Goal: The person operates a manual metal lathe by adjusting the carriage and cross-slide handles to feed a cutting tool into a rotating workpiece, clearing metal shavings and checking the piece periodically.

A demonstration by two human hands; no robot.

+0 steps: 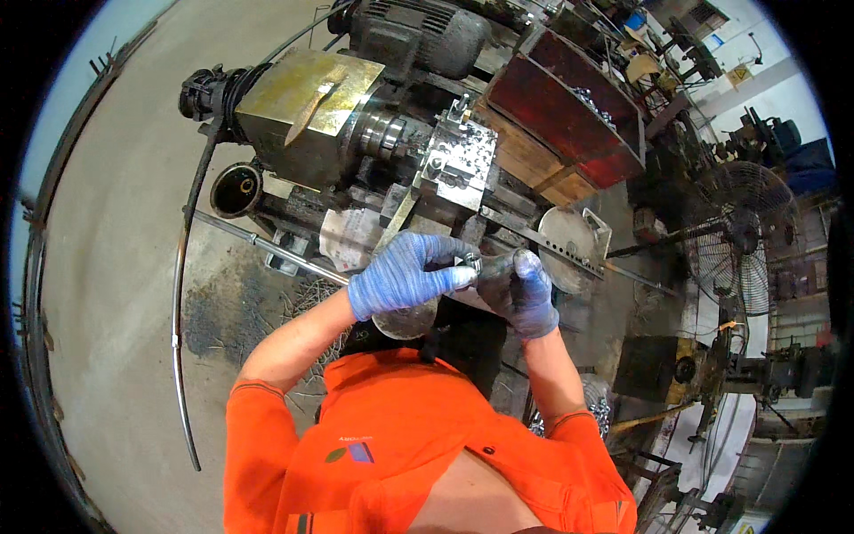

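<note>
My left hand (414, 273), in a blue knitted glove, pinches a small shiny metal part (472, 262) between thumb and fingers. Just right of it, my gloved right hand (525, 298) is held with its thumb raised and its soiled fingers loosely stretched toward the part. Both hands are in front of my body, on the near side of a lathe-like machine. Its steel tool block (460, 156) lies beyond them, covered with small metal bits. Left of the block is the round chuck (382, 135).
A wooden-handled brush (313, 109) lies on the machine's yellowish housing (267, 96), with a motor (427, 36) behind it. A red bin (578, 120) holding small metal parts stands far right. A round plate (562, 254) and a caged fan (734, 236) are at right. Shavings litter the floor.
</note>
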